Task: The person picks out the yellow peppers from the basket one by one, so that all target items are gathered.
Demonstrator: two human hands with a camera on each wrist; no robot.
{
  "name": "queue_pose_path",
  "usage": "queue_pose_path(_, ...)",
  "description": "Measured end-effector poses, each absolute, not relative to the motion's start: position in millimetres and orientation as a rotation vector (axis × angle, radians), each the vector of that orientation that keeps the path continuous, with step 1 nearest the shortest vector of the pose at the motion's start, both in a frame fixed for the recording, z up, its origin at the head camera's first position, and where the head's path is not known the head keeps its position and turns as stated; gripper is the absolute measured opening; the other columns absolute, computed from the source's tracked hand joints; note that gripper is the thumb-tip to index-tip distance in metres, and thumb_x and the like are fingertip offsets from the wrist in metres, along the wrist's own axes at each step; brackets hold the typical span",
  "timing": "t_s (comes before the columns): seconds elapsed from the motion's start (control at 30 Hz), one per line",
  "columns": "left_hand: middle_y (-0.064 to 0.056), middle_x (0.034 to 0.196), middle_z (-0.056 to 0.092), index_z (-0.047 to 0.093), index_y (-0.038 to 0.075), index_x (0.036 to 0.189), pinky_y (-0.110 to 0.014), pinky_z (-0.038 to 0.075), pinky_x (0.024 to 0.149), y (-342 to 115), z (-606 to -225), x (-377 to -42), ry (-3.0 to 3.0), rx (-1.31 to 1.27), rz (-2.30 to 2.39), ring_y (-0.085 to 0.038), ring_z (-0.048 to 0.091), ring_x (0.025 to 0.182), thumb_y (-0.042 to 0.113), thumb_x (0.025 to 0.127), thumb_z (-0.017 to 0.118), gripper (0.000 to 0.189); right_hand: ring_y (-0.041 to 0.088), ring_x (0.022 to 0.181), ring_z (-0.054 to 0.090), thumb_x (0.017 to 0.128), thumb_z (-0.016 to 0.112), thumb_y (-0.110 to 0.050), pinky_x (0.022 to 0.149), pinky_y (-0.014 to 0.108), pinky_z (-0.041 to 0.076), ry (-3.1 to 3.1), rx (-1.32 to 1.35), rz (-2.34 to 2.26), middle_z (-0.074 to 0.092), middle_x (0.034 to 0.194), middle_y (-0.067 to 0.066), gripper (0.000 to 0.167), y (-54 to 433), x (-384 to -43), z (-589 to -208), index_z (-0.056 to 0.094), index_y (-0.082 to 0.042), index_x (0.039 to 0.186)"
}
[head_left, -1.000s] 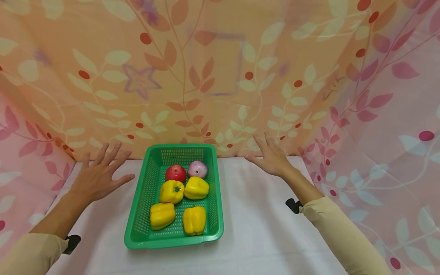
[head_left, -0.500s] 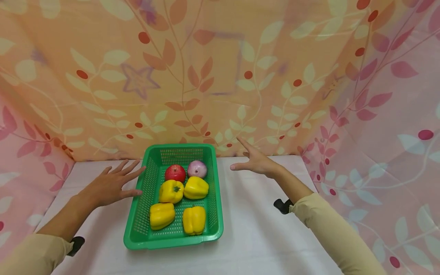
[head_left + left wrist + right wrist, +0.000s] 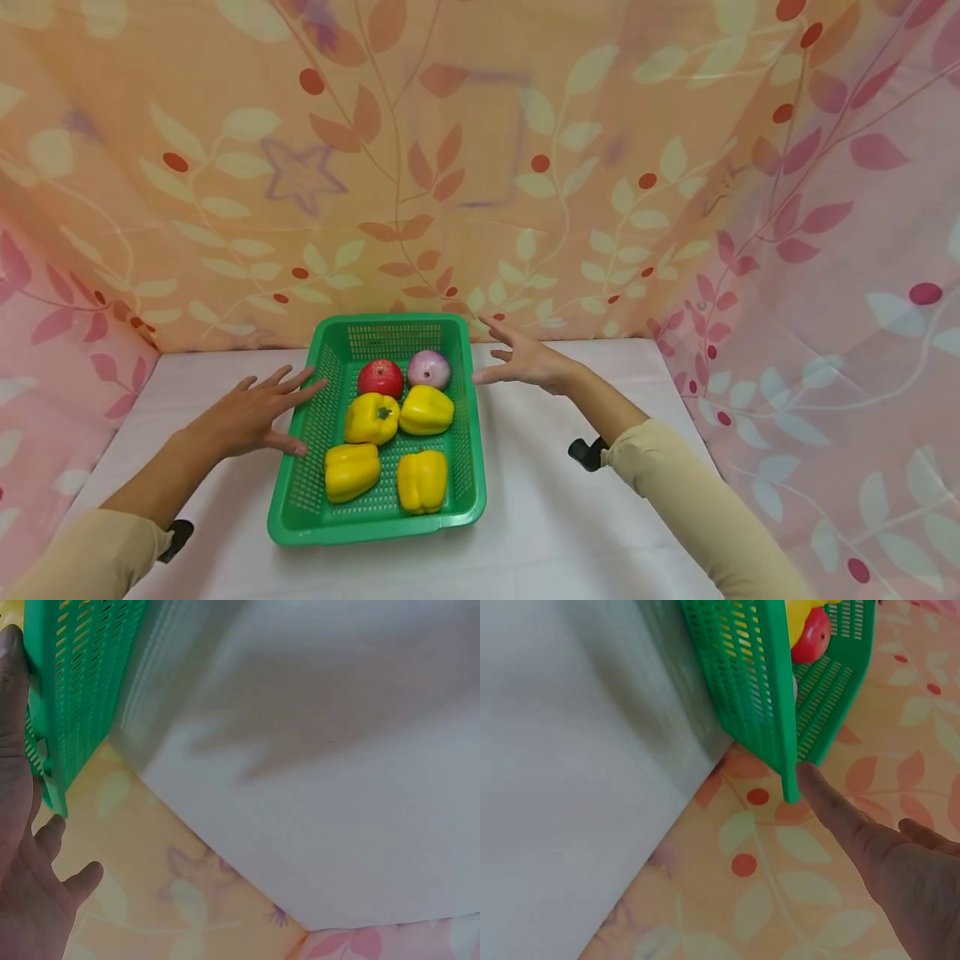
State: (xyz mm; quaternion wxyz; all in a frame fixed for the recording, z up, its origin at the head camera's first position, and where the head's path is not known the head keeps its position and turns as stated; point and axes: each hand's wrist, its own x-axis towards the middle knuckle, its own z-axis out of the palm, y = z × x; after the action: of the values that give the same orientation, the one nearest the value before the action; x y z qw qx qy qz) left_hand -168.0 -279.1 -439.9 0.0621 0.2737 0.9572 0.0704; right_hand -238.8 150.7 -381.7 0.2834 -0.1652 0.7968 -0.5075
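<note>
A green plastic basket [image 3: 277,508] with perforated walls stands on the white table, left of centre in the head view. Inside it lie several yellow bell peppers [image 3: 352,472], a red round fruit [image 3: 381,379] and a purple onion [image 3: 429,368]. My left hand [image 3: 243,417] hovers at the basket's left side, fingers spread, fingertips overlapping the rim in this view. At the far right corner is my right hand [image 3: 532,362], its fingers apart and thumb tip right by the rim. Neither hand holds anything.
The white tablecloth [image 3: 570,517] spreads on both sides of the basket. A patterned orange curtain [image 3: 480,167] hangs behind the table, and pink leaf-print curtains [image 3: 840,292] flank it. Black wrist straps [image 3: 588,454] sit near both cuffs.
Both hands have moved inward toward the basket, the left one rightward and slightly down, the right one leftward. The basket and its contents have stayed in place.
</note>
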Motion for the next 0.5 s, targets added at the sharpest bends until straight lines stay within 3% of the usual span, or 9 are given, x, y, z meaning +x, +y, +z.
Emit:
queue_pose_path(0.27, -0.022, 0.154, 0.039, 0.050, 0.009, 0.146, -0.079, 0.028, 0.099, -278, -442, -168, 2.891, 0.805, 0.185, -0.054, 0.034, 0.137, 0.065, 0.072, 0.075, 0.096, 0.042, 0.147, 0.024, 0.087, 0.078, -0.022, 0.108, 0.057, 0.038, 2.026, -0.440, -1.373, 0.009, 0.166, 0.013, 0.098, 127, -234, -390, 0.014, -0.032, 0.160)
queue_pose_path(0.5, -0.022, 0.153, 0.041, 0.051, 0.008, 0.145, -0.077, 0.031, 0.098, -276, -441, -169, 2.897, 0.820, 0.128, -0.054, 0.037, 0.135, 0.067, 0.072, 0.073, 0.097, 0.039, 0.140, 0.038, 0.087, 0.078, -0.023, 0.103, 0.056, 0.045, 1.985, -0.361, -1.359, 0.017, 0.163, 0.016, 0.095, 104, -232, -394, 0.018, -0.030, 0.160)
